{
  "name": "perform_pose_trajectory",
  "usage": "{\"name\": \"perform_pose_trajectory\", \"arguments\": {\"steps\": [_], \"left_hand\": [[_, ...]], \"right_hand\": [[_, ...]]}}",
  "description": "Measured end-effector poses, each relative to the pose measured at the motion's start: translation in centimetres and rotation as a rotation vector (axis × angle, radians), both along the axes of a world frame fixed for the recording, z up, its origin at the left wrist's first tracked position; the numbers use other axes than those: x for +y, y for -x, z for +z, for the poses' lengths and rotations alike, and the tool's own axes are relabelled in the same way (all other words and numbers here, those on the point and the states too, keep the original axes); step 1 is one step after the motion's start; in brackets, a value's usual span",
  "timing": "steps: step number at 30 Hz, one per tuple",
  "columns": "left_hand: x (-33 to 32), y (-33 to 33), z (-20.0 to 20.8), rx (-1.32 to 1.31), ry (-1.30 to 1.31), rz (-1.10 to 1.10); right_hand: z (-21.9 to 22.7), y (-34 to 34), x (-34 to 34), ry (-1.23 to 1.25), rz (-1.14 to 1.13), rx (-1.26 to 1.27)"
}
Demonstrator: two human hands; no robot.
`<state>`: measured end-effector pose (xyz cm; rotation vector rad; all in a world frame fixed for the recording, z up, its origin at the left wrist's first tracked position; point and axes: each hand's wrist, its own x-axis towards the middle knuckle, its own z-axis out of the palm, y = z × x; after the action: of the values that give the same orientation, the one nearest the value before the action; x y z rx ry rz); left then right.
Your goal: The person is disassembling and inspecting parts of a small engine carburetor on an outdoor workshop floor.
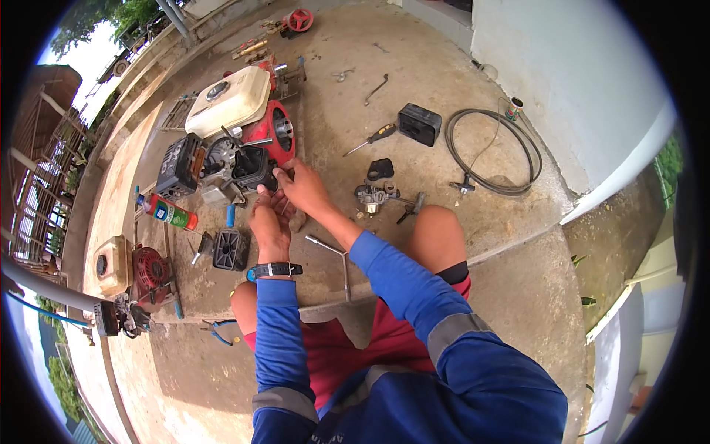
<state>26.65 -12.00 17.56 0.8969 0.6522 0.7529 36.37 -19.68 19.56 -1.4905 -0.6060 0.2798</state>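
A small engine with a cream fuel tank and a red housing stands in front of me to the left. On its near side is a black box-shaped housing. My right hand is closed, its fingertips pinched at that housing's right edge. Just below, my left hand is turned partly palm up, with curled fingers close to the right hand's. Whatever small thing lies between the fingers is hidden or too small to name. A watch is on my left wrist.
Around lie a carburetor, a black cover, a screwdriver, a T-handle wrench, a coiled hose, a spray can, a black filter part and pliers. Another engine stands at left.
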Motion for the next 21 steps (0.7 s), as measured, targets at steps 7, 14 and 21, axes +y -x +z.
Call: {"name": "perform_pose_trajectory", "arguments": {"steps": [7,14,21], "left_hand": [[1.0,-0.4,-1.1,-0.160,0.091,-0.035],[0.6,-0.1,-0.5,-0.176,0.122,-0.011],[1.1,0.0,-1.1,-0.199,0.105,-0.046]], "right_hand": [[-1.9,-1.1,1.2,-0.154,-0.031,-0.287],[-1.4,-0.6,1.0,-0.037,-0.018,-0.196],[-1.4,-0.5,1.3,-0.043,-0.056,-0.108]]}}
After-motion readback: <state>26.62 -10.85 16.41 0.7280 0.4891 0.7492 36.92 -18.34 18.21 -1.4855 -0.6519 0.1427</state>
